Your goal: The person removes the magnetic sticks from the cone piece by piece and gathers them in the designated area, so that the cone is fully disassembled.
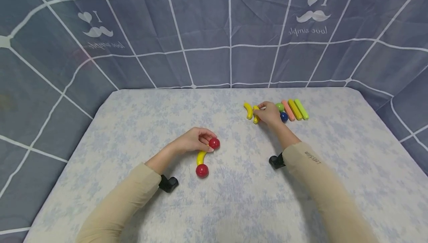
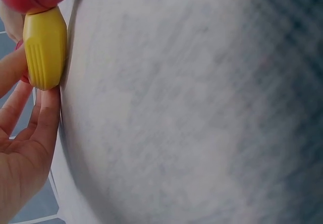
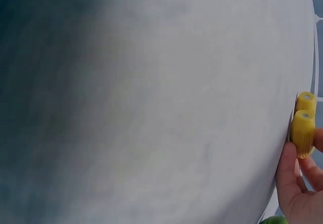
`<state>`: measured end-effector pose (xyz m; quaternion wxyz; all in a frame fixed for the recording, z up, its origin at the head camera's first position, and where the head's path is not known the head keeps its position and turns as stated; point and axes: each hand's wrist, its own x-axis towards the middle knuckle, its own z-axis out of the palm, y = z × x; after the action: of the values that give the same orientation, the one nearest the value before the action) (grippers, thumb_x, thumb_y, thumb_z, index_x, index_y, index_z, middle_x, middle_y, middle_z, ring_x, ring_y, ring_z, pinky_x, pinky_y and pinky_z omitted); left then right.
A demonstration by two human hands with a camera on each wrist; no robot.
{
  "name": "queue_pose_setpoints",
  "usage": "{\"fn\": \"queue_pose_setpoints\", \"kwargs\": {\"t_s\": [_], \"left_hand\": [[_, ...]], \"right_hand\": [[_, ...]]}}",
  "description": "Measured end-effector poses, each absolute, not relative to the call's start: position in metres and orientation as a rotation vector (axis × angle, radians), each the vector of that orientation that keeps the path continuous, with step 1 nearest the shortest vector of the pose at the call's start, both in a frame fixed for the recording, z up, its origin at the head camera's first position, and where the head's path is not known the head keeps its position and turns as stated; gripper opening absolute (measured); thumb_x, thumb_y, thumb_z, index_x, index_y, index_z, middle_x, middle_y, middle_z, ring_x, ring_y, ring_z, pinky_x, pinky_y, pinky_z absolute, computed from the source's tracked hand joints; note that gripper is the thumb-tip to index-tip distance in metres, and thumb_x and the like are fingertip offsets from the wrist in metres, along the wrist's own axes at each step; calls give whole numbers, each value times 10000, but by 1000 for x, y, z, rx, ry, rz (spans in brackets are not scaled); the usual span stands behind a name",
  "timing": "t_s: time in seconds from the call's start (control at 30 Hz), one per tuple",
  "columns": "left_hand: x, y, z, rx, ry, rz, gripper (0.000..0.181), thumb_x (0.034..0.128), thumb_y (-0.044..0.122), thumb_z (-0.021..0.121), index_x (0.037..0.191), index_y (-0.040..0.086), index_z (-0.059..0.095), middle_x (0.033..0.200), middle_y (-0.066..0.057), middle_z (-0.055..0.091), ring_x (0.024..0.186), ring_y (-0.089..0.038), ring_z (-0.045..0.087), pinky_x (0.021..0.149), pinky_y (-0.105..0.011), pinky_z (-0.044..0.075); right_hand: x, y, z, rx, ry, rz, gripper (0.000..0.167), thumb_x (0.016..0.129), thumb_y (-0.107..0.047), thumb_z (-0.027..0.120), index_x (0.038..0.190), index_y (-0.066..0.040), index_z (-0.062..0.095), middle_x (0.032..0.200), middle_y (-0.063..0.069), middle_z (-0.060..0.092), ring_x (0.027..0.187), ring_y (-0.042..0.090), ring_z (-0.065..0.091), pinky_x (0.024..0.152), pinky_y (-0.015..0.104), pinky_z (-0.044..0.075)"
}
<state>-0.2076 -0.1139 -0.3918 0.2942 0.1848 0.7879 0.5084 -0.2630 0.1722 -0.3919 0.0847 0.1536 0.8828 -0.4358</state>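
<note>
My left hand (image 1: 194, 139) holds a red ball (image 1: 214, 143) between thumb and fingers, left of the table's middle. That ball sits at the far end of a curved yellow stick (image 1: 201, 157), and a second red ball (image 1: 202, 171) touches the near end. In the left wrist view the yellow stick (image 2: 45, 50) lies close against the fingers, which mostly hide the far ball. Farther back on the right, my right hand (image 1: 269, 113) pinches another curved yellow stick (image 1: 256, 119); its end (image 3: 304, 125) shows a grey dot. A similar curved yellow stick (image 1: 248, 110) lies just left of it.
Right of my right hand lie a green ball (image 1: 279, 107), a dark blue ball (image 1: 284, 116), and straight sticks in pink (image 1: 288, 110), yellow (image 1: 295, 109) and lime green (image 1: 301, 109). A floral cloth covers the table (image 1: 234, 206). Grey curtain (image 1: 207, 23) hangs behind.
</note>
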Motion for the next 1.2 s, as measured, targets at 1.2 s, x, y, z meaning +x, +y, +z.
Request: {"fn": "queue_pose_setpoints", "kwargs": {"t_s": [1.2], "left_hand": [[-200, -122, -387, 496, 2171, 1252, 436, 799, -13, 689, 1212, -61, 558, 1086, -141, 591, 940, -208, 569, 830, -274, 485]], "right_hand": [[-241, 190, -369, 247, 2371, -1528, 362, 934, -156, 548, 1238, 34, 498, 1045, 142, 501, 804, 188, 570, 777, 340, 530]]}}
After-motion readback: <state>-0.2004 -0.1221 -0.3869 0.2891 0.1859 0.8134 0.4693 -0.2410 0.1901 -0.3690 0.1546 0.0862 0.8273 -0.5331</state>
